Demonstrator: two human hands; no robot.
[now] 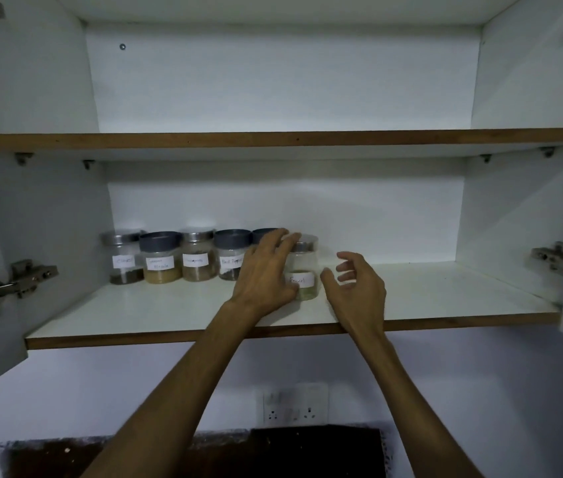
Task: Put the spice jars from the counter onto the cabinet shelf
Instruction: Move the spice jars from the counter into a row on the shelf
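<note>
- Head view looks up into an open white cabinet, both bare forearms reaching up from below to the lower white cabinet shelf [411,291] with its brown front edge.
- Left hand [266,270] lies against the left side of a clear glass spice jar with a steel lid and a white handwritten label [304,270]; its fingers [285,241] are spread and nearly straight, reaching up past the jar's lid, so they touch rather than wrap it.
- Right hand [356,288] hovers just right of that jar, apart from it, fingers loosely curled and holding nothing.
- That jar stands upright on the shelf, a little forward of a row of five other jars along the back wall.
- In the row, a steel-lidded jar of dark spice [123,258] is leftmost, then a grey-lidded jar of tan powder [160,258], a steel-lidded jar [198,257], a grey-lidded jar [231,253], and a fifth grey lid [263,234] mostly hidden behind the left hand.
- Labels are dim and mostly hard to read.
- Right of the hands the shelf runs bare to the cabinet's side wall.
- Upper shelf [290,139] is seen only from beneath.
</note>
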